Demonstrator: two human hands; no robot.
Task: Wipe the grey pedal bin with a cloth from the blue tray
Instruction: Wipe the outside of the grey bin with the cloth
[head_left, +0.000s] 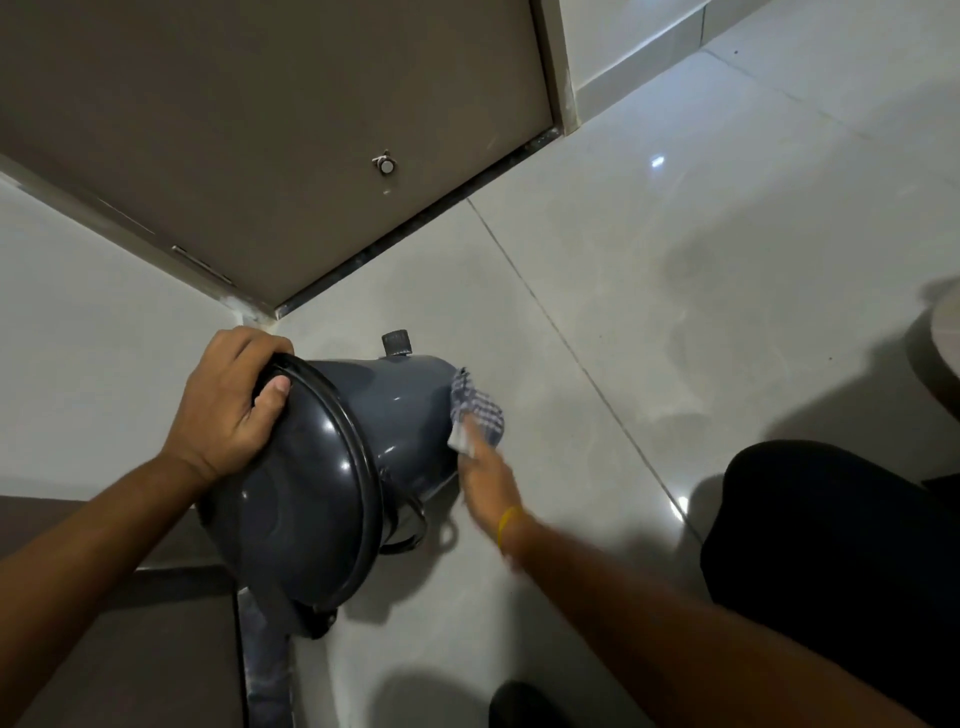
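Grey pedal bin tipped over toward the camera, base end resting on the tiled floor, pedal pointing up. Left hand clamps the lid rim, fingers curled over the edge and thumb on the lid, likely to keep the tilted bin steady and expose its lower side. Right hand presses a checked cloth against the bin body near the base; grip looks closed around the cloth, though motion blur hides the fingers. Blue tray not in view. Door behind.
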